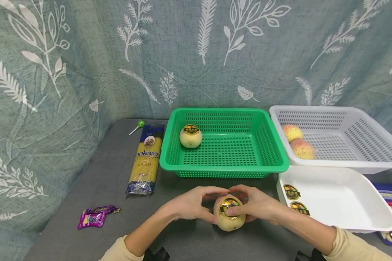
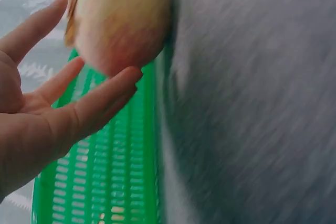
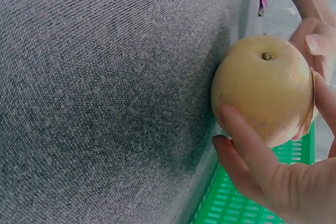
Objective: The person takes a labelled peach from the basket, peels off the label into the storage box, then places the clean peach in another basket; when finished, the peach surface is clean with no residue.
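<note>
A round yellow fruit with a pink blush is held low over the grey table. My right hand grips it, thumb on the shiny black-and-gold fruit sticker and fingers behind. In the right wrist view a small dark stem nub shows on the fruit, and the sticker's edge stands slightly off the skin. My left hand is at the fruit's other side, fingers spread and fairly straight. In the left wrist view its fingertips are right at the fruit's surface, with a wide gap toward the palm.
A green basket holds one stickered fruit. Two peach-like fruits lie in a grey basket. More stickers cling to a white tray. Pasta, a lollipop and purple-wrapped sweets lie left.
</note>
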{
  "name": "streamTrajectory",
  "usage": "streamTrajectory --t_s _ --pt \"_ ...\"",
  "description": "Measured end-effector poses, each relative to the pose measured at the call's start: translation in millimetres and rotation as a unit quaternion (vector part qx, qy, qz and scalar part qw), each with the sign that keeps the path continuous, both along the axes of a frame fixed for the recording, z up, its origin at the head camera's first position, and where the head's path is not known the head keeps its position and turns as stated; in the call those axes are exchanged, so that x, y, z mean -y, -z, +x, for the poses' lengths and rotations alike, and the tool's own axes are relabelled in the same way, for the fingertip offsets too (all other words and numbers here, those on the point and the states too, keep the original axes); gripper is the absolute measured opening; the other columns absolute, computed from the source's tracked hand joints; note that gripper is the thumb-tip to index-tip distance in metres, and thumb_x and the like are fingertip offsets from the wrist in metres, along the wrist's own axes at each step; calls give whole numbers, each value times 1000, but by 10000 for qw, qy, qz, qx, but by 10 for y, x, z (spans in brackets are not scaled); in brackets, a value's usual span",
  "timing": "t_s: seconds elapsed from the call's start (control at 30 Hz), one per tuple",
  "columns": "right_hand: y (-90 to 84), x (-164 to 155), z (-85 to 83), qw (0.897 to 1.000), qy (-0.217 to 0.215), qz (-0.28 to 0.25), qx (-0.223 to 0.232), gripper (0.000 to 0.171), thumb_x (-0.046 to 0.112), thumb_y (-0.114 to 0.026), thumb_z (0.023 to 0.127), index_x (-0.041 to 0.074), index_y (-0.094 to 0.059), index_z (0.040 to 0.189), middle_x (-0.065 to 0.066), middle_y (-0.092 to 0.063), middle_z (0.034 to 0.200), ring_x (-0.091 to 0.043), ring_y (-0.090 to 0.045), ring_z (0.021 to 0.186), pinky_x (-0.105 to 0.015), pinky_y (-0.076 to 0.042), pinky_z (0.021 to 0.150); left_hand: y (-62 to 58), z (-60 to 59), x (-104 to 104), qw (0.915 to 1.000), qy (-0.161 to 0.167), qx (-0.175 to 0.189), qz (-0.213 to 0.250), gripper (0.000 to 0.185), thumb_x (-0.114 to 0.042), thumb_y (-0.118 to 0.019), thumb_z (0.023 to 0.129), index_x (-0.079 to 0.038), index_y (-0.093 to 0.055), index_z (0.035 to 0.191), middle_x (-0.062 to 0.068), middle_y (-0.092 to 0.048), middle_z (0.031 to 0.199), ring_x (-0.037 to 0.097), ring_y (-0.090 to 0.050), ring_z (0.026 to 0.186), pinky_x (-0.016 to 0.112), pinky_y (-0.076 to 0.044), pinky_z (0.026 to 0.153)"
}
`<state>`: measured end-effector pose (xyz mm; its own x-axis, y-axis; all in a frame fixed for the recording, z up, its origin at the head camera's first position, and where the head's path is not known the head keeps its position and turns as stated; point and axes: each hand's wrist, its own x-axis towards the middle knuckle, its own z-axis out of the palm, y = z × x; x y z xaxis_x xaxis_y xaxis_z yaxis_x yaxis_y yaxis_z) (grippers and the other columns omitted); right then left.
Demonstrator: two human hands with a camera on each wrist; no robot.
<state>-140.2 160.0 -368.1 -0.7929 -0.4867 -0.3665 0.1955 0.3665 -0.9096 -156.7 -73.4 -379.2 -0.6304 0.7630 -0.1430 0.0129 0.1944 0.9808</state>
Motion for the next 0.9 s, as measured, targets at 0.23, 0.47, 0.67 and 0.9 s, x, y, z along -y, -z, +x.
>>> streamTrajectory --t_s 0.23,0.47,0.67,0.9 --pt "-10 -19 -4 9995 -31 159 -270 75 28 -75 85 -4 -37 141 -16 -53 124 -30 -59 104 -46 -55 77 117 81 -145 9990 -434 -15 100 64 1 -75 81 -2 -47 139 9 -44 135 27 -44 126 29 -50 89" --pt "-80 -155 -12 9927 738 442 -842 53 33 -70 89 -3 -57 126 -12 -61 113 -26 -61 99 -42 -53 80 113 97 -183 9972 -688 -286 -53 63 -1 -79 78 -3 -52 135 7 -50 129 26 -48 121 28 -51 87" --pt "-134 -250 -8 9957 756 -343 404 41 24 -64 93 -8 -59 119 -13 -65 97 -21 -66 80 -35 -57 71 121 82 -188 9967 -736 -313 -98 64 0 -80 76 -3 -54 134 4 -52 126 24 -50 119 27 -51 86" --pt "-96 -222 9 9936 522 -657 754 37 13 -67 90 -10 -60 118 -12 -68 92 -17 -68 75 -32 -58 70 136 65 -194 9975 -685 -193 -3 64 2 -79 76 -1 -53 134 4 -53 126 21 -51 118 27 -51 87"
